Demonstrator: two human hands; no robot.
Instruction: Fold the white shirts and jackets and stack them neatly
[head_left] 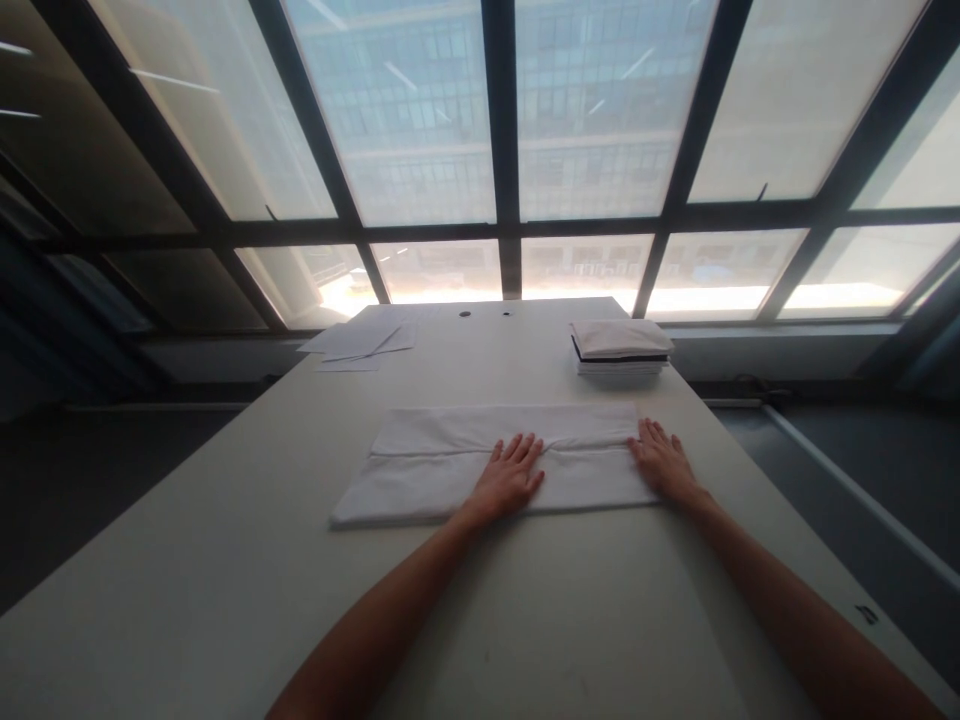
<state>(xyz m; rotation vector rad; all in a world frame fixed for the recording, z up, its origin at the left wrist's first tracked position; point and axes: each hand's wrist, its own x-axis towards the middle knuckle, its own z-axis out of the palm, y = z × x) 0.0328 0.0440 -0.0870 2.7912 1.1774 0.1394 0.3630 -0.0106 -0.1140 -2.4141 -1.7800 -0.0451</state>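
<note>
A white cloth (427, 475), folded into a long rectangle, lies flat across the middle of the table. A seam between its folded edges runs lengthwise, with small wrinkles near the centre. My left hand (508, 475) rests flat on the cloth right of its middle, fingers spread. At the cloth's right end lies my right hand (664, 462), its fingers stretched out over the short edge. Neither hand grips anything. What kind of cloth it is cannot be made out.
On the white table (225, 560), a stack of folded cloths (621, 345) with one dark layer stands at the back right. Loose paper sheets (360, 340) lie at the back left. Two small round holes mark the far end, before large windows (427, 110).
</note>
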